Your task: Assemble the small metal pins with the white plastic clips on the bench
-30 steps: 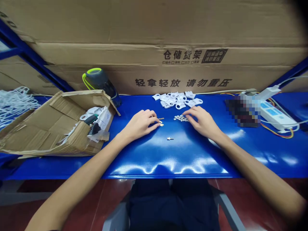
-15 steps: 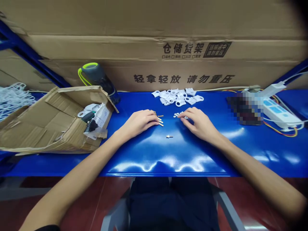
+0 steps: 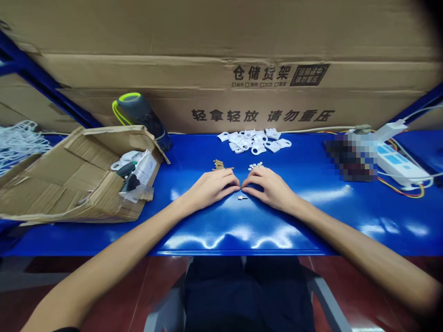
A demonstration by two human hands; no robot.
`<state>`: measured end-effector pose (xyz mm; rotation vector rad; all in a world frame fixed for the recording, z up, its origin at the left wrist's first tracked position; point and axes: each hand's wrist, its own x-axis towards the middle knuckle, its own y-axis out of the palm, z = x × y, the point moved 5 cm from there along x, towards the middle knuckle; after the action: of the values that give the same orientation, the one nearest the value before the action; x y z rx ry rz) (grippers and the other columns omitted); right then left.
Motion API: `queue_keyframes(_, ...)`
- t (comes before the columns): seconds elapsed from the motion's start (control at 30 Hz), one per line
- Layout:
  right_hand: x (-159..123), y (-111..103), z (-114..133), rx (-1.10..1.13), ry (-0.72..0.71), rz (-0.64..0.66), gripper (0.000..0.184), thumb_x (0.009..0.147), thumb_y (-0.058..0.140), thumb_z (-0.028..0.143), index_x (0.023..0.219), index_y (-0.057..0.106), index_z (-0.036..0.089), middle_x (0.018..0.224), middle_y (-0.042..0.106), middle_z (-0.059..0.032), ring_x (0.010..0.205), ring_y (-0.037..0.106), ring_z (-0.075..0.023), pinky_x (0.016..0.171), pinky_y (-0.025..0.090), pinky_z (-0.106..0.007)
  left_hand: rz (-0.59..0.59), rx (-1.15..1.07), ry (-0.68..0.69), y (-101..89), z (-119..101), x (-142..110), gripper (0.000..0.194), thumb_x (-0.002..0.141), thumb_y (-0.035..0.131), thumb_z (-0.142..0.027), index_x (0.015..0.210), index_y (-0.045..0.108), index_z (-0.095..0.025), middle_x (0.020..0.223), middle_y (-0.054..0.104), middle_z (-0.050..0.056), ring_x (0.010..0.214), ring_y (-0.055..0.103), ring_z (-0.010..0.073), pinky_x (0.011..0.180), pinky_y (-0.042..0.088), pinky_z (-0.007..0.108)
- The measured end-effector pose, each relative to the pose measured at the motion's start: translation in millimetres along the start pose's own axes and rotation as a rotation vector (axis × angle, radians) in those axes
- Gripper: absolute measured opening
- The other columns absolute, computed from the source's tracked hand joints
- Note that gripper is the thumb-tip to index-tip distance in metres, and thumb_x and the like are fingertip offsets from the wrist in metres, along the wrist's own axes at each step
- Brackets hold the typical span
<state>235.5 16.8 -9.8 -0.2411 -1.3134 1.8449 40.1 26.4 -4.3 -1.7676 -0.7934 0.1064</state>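
My left hand (image 3: 218,186) and my right hand (image 3: 269,188) meet fingertip to fingertip low over the blue table, each closed in a pinch. A tiny dark bit shows between the fingertips; what each hand pinches is too small and covered to name. Just below them on the table lies a small key-like metal piece (image 3: 242,198) with a pale head and a thin shaft. Behind my left hand is a pile of thin brass-coloured strips (image 3: 218,164), partly covered by the fingers. A cluster of small white pieces (image 3: 256,165) sits behind my right hand.
Flat white pieces with round holes (image 3: 254,140) are heaped at the back. An open cardboard box (image 3: 65,184) stands left, beside a dark bottle (image 3: 140,113) with a yellow-green rim. A white power strip (image 3: 403,161) with cables and a blurred-out object lie right.
My left hand has come right from the brass-coloured strips, and my right hand has come left and nearer from the small white pieces. Their fingertips now meet above the key-like piece.
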Motion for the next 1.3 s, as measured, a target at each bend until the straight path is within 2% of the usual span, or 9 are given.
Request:
queue_keyframes(0.23,0.7,-0.3,2.4,-0.002,-0.025,-0.054,0.017,0.11,0.062,0.032,0.105,0.075,0.022,0.104,0.077,-0.0088,0.103,0.067,-0.0272,0.094,0.047,-0.042,-0.045,-0.032,-0.031,-0.3,0.9,-1.4,0.026,0.114,0.058,-0.041,0.114,0.076,-0.021,0.109,0.074,0.005,0.102,0.072,0.0198,0.089,0.055,0.03)
queue_keyframes(0.37,0.1,-3.7,6.3,0.006,-0.059,-0.105,0.018,0.111,0.061,0.032,0.105,0.072,0.021,0.103,0.078,-0.0074,0.098,0.066,-0.0251,0.091,0.046,-0.04,-0.123,-0.037,-0.009,-4.1,-2.7,-1.2,0.027,0.113,0.06,-0.04,0.112,0.078,-0.021,0.108,0.076,0.005,0.102,0.073,0.0199,0.09,0.057,0.031)
queue_keyframes(0.5,0.5,-7.0,7.9,0.008,-0.033,-0.123,0.02,0.112,0.058,0.034,0.103,0.073,0.023,0.102,0.078,-0.0066,0.096,0.066,-0.0251,0.089,0.045,-0.04,-0.176,-0.022,-0.004,-7.6,-5.0,-1.6,0.026,0.113,0.06,-0.04,0.113,0.077,-0.021,0.109,0.077,0.005,0.104,0.074,0.0202,0.093,0.058,0.033)
queue_keyframes(0.6,0.2,-12.6,2.8,-0.034,0.015,-0.12,0.021,0.111,0.058,0.036,0.107,0.074,0.023,0.105,0.078,-0.0083,0.098,0.066,-0.0271,0.089,0.046,-0.041,-0.169,0.011,-0.021,-8.2,-2.7,-2.4,0.026,0.114,0.058,-0.038,0.113,0.077,-0.021,0.111,0.078,0.006,0.106,0.075,0.0199,0.095,0.059,0.033)
queue_keyframes(0.8,-6.0,-29.0,-25.8,-0.179,0.17,-0.186,0.024,0.11,0.057,0.034,0.115,0.078,0.022,0.113,0.075,-0.0122,0.103,0.066,-0.0307,0.09,0.05,-0.045,-0.177,0.102,-0.058,-10.2,4.2,-4.1,0.023,0.113,0.059,-0.036,0.112,0.077,-0.022,0.113,0.078,0.006,0.113,0.074,0.0216,0.096,0.059,0.034)
queue_keyframes(1.0,0.0,-18.5,-25.7,-0.322,0.147,-0.11,0.033,0.11,0.059,0.037,0.133,0.078,0.025,0.118,0.072,-0.0133,0.105,0.064,-0.0316,0.088,0.049,-0.045,-0.16,0.117,-0.056,-10.0,0.4,-3.9,0.024,0.113,0.058,-0.036,0.112,0.077,-0.022,0.113,0.078,0.006,0.114,0.074,0.0224,0.096,0.059,0.034)
queue_keyframes(1.13,3.0,-13.5,-23.0,-0.355,0.13,-0.101,0.03,0.111,0.057,0.035,0.125,0.081,0.023,0.116,0.073,-0.0132,0.105,0.064,-0.0305,0.086,0.047,-0.043,-0.173,0.118,-0.062,-10.0,0.4,-3.9,0.023,0.113,0.059,-0.036,0.112,0.077,-0.022,0.115,0.078,0.006,0.114,0.074,0.0224,0.097,0.059,0.034)
queue_keyframes(1.3,0.8,-13.6,-18.9,-0.279,0.094,-0.074,0.027,0.111,0.056,0.032,0.111,0.081,0.023,0.111,0.075,-0.0121,0.103,0.064,-0.0289,0.086,0.046,-0.042,-0.18,0.111,-0.058,-9.1,1.6,-4.0,0.025,0.114,0.058,-0.037,0.112,0.078,-0.022,0.114,0.078,0.006,0.112,0.074,0.0213,0.096,0.059,0.033)
